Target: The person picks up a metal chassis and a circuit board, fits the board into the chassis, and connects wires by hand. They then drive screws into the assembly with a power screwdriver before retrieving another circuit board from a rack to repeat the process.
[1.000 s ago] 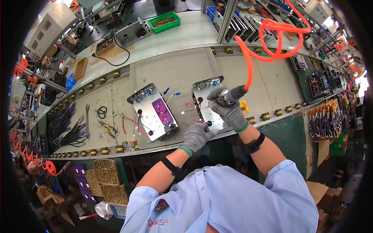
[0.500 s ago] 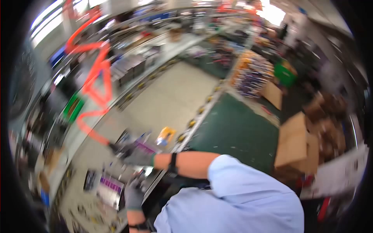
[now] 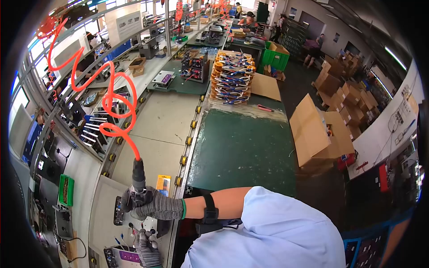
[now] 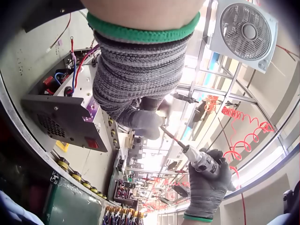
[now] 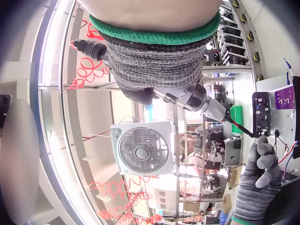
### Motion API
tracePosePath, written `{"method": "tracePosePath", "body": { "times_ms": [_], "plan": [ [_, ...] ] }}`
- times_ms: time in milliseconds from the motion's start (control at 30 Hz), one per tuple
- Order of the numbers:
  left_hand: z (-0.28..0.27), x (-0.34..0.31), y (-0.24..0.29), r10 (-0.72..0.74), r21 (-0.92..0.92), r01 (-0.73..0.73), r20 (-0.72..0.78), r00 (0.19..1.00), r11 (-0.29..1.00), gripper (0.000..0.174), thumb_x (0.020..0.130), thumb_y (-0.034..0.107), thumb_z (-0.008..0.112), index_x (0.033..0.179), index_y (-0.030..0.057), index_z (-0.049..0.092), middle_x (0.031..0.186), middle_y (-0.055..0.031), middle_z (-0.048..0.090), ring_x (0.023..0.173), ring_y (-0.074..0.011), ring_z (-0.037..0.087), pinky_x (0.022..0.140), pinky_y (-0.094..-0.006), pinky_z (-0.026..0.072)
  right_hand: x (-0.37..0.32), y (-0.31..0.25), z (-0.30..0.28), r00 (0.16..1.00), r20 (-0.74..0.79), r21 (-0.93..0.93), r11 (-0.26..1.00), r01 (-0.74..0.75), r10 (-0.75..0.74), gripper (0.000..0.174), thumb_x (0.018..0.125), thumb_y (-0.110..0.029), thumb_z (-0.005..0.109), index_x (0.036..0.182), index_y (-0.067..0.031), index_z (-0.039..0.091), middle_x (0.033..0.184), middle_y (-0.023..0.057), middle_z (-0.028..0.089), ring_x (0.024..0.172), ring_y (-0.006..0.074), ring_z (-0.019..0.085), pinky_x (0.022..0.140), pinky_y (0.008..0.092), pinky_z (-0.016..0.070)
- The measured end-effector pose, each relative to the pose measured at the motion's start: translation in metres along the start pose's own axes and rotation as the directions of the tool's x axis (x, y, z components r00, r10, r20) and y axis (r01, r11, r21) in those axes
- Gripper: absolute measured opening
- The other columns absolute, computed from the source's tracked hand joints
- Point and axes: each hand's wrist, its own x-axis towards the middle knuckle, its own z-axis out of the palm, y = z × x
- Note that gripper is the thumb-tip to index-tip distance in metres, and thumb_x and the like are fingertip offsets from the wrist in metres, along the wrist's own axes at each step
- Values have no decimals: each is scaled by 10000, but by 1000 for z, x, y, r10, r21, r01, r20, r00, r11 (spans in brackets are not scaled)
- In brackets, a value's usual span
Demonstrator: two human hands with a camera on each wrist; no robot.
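My right hand [image 3: 161, 206] grips a powered screwdriver [image 3: 138, 176] on a coiled red hose, above a metal-cased unit with a black panel [image 3: 118, 211]. In the right wrist view the driver's thin bit [image 5: 241, 127] reaches the fingertips of my left hand [image 5: 257, 185]. Those fingers are bent close together; whether anything is pinched between them is hidden. Red and blue wires [image 4: 74, 70] rise from the unit beside my left hand [image 4: 140, 79] in the left wrist view. A second unit with a purple label [image 3: 129, 256] lies beside my left hand in the head view.
A yellow packet [image 3: 163, 184] lies beyond my right hand. Rollers [image 3: 183, 161] line the conveyor edge, with a green table [image 3: 241, 147] alongside. Stacked wired parts [image 3: 232, 78] and an open cardboard box [image 3: 313, 134] stand farther off. A green tray [image 3: 66, 190] sits at left.
The head view has swung right, showing more of the aisle. My left hand has moved from the unit's near edge to the driver's tip. My right hand still grips the driver.
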Motion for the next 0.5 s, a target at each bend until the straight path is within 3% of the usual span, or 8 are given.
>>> {"method": "tracePosePath", "body": {
  "times_ms": [67,167,300,367,500],
  "plan": [
    [-9,6,-4,-108,-140,107,5,994,984,291,955,286,676,1165,95,612,889,-21,656,698,-107,571,509,-217,451,-4,-8,4,1000,28,81,997,-1,-2,385,785,-61,811,1111,-74,605,974,24,651,744,85,590,596,242,472],
    [-13,10,-12,-121,-237,120,7,993,964,323,963,323,662,1189,100,608,871,-5,631,630,-112,546,456,-224,431,-6,-12,8,1000,9,124,992,14,-16,412,782,-82,825,1129,-75,605,992,21,651,800,90,603,625,247,481],
    [-9,12,-16,-118,-278,95,-64,991,956,337,969,330,651,1209,99,599,863,-13,625,615,-118,536,443,-225,421,-3,2,2,998,55,139,990,0,-7,435,778,-112,838,1141,-75,601,1001,20,654,873,105,613,718,268,512],
    [-14,13,-19,-19,-278,54,126,992,959,363,974,329,643,1239,88,583,822,-10,596,593,-119,517,441,-229,416,-3,2,5,998,54,131,991,5,-12,436,778,-121,840,1140,-76,602,1008,18,654,888,107,614,750,276,519],
    [-15,11,-18,-7,-244,23,63,998,969,367,973,326,644,1236,82,571,792,-3,566,583,-115,501,432,-228,406,-2,-3,8,996,61,72,996,59,-63,433,777,-122,840,1136,-77,602,1024,15,651,931,108,609,801,284,518]
  ]
}}
